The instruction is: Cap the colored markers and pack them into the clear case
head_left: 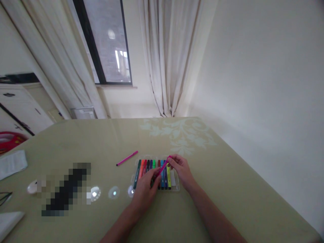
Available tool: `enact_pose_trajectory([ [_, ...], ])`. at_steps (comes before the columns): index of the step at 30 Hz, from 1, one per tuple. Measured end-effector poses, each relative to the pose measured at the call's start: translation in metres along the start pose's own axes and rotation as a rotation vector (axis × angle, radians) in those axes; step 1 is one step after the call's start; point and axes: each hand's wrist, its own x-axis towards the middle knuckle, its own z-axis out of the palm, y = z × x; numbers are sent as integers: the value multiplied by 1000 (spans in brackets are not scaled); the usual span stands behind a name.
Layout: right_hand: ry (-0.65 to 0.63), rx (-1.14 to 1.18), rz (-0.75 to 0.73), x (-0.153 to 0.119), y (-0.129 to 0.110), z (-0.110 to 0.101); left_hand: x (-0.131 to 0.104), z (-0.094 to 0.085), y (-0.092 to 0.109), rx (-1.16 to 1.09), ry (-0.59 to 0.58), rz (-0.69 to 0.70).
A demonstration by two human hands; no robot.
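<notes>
Both hands hold one pink marker (163, 166) slantwise above an open clear plastic case (177, 185). My left hand (147, 182) is closed round its lower end, and my right hand (180, 167) pinches the upper end, at the cap. In the case several markers lie side by side, among them a dark green marker (137, 173), an orange marker (141, 168) and a yellow-green marker (169, 177). My left hand hides part of the row. A second pink marker (127, 158) rests on the table, left of and beyond the case.
The green-covered table (101, 141) meets a white wall on the right. At the left are a pixelated dark object (67, 190), a pale mouse-like object (32, 187), a white packet (13, 164) and a white object's corner (10, 222). Light reflections show on the tabletop.
</notes>
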Motion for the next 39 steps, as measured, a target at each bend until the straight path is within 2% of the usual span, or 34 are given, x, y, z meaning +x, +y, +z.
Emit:
enact_pose_trajectory([
  [6, 7, 118, 45, -1, 1, 1, -7, 12, -9, 88, 23, 39],
  [10, 19, 121, 36, 0, 0, -2, -8, 11, -8, 124, -3, 57],
  [15, 140, -36, -31, 9, -3, -23, -12, 8, -1, 325, -139, 293],
  [18, 91, -148, 24, 13, 2, -34, -14, 13, 0, 422, -194, 366],
  [24, -7, -296, 35, 12, 13, -30, -13, 21, -6, 510, -186, 347],
  [28, 6, -430, -24, 10, 14, -27, -14, 21, -6, 585, -215, 381],
  [34, 6, -756, -162, 8, 11, -27, -16, 22, -7, 628, -215, 395],
  [39, -24, -851, -184, 9, 12, -27, -16, 21, -3, 634, -233, 383],
])
